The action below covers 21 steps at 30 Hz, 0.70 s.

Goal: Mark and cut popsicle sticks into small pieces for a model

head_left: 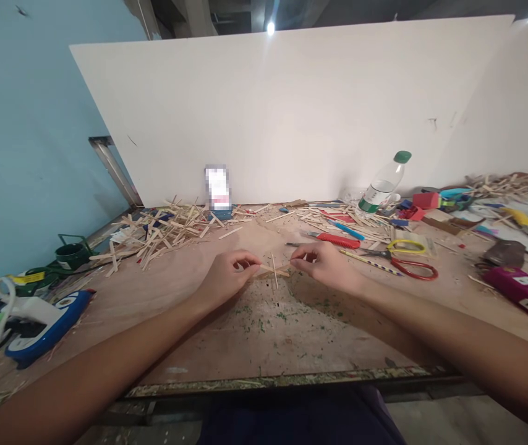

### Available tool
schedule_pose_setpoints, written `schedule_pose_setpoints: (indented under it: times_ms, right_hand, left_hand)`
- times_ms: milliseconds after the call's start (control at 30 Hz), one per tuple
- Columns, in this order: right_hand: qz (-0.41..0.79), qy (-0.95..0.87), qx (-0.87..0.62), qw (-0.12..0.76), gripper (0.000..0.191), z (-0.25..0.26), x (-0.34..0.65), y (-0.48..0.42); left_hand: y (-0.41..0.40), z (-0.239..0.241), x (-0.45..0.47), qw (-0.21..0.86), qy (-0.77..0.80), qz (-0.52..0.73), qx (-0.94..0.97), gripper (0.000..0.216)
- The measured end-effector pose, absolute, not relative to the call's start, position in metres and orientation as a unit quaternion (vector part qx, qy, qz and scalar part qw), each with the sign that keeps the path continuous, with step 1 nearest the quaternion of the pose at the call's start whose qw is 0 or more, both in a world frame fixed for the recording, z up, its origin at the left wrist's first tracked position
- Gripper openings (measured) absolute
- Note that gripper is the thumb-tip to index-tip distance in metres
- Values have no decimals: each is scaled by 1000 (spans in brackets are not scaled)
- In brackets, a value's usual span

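Note:
Two thin wooden sticks are crossed in an X between my hands, just over the tabletop. My left hand (231, 275) is closed, its thumb and forefinger pinching the left end of the flatter wooden stick (282, 272). An upright-looking wooden stick (273, 262) crosses that one near its middle. My right hand (326, 264) is closed in a pinch beside the right end of the crossed sticks. Whatever its fingertips hold is too small to make out. Green specks (282, 316) lie scattered on the wooden table (190, 352) below.
A pile of loose sticks (171, 232) and a propped phone (218, 188) are behind my left hand. Red-handled cutter (338, 240), scissors (415, 267), a patterned pencil (373, 262) and a tilted bottle (379, 188) lie around my right. A blue power strip (51, 330) is far left.

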State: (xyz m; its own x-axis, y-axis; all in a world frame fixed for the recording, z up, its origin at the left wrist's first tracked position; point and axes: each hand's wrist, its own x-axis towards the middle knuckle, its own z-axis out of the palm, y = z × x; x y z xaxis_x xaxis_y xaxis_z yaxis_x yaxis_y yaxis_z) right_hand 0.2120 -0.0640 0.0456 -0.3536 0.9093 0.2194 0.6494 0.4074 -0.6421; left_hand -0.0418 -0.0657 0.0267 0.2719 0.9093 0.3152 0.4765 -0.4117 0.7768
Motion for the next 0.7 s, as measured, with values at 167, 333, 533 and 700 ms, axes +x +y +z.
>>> schedule_pose_setpoints:
  times_ms: [167, 333, 533, 700]
  right_hand:
    - [234, -787, -493, 288, 18, 46, 212, -63]
    - [229, -789, -491, 290, 19, 46, 213, -64]
    - [227, -790, -491, 288, 19, 48, 212, -64]
    - [227, -789, -490, 292, 20, 47, 212, -64]
  left_hand:
    - [-66, 27, -43, 277, 466, 390, 744, 25]
    - [-65, 25, -44, 278, 471, 390, 741, 28]
    - [-65, 24, -45, 279, 478, 386, 738, 29]
    - [-65, 26, -45, 275, 478, 390, 738, 29]
